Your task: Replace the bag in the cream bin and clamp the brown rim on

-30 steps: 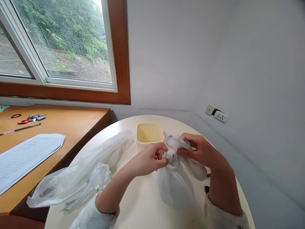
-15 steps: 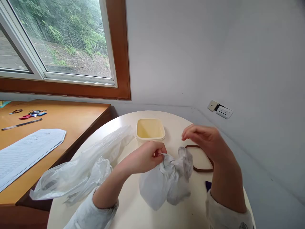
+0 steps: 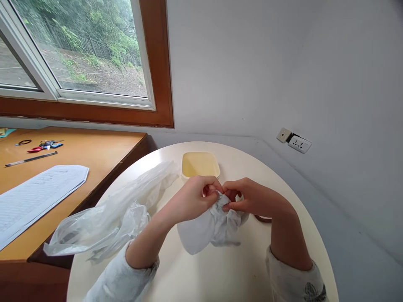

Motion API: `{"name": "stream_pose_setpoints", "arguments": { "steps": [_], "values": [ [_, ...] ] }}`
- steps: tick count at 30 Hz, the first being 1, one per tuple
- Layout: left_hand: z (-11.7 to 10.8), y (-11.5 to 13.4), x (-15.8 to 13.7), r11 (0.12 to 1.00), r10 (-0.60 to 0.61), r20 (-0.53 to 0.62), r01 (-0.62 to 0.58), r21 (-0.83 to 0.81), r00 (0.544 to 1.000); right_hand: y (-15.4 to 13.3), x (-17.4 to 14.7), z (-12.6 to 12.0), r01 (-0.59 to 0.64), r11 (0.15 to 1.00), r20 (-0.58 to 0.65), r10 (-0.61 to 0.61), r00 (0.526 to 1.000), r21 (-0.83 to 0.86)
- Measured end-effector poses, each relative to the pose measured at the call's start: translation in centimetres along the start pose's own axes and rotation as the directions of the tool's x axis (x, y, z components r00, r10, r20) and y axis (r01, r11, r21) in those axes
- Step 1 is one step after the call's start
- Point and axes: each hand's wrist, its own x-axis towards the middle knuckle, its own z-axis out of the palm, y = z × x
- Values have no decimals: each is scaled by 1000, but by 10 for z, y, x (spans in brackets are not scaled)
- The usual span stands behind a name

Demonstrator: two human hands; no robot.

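Observation:
A crumpled, whitish plastic bag [image 3: 197, 233] hangs just over the round table, gathered into a bunch at its top. My left hand [image 3: 201, 197] pinches that gathered part from the left. From the right, my right hand [image 3: 247, 195] has its fingers closed on the same bunch, with the fingertips of both hands nearly touching. Right behind the hands stands a pale yellow square container [image 3: 200, 164], its top uncovered. A brown ring-like frame [image 3: 263, 219] lies partly hidden under my right wrist.
Another clear plastic bag [image 3: 107, 224] is spread along the left side of the white round table [image 3: 201, 277]. On the adjoining wooden desk [image 3: 103, 147] are papers [image 3: 47, 197], a pen [image 3: 31, 159] and keys [image 3: 47, 145]. A wall socket [image 3: 299, 144] is at the right.
My right hand has come down and left from above the brown frame and closed on the bag's gathered top. The bag has shifted slightly up and left. My left hand keeps its pinch.

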Motion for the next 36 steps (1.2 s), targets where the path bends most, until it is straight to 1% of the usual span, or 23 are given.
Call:
{"name": "stream_pose_setpoints", "arguments": {
  "steps": [7,10,15,20,24,28,36],
  "values": [
    [-7,0,-1,999,28,-59,-26,23,998,-1,-3,-3,31,999,-30,-31,999,20],
    [-11,2,-2,999,17,-55,-15,41,998,-1,-4,-5,44,998,-51,-42,998,35],
    [-14,3,-3,999,-8,57,5,51,998,0,-4,-4,96,995,-71,-97,993,-18],
    [-13,1,-3,996,-13,136,1,87,991,-1,0,-1,142,989,-85,-145,986,-35],
    [-14,-1,-2,999,-11,185,2,51,983,-4,2,0,149,988,-61,-151,987,-36],
    [-15,-3,0,1000,-17,159,13,28,987,-5,2,-1,159,987,-36,-160,986,-14],
    [-21,-7,1,1000,-30,102,29,10,994,-3,0,-3,230,973,-37,-230,972,-19]
  ]
}}
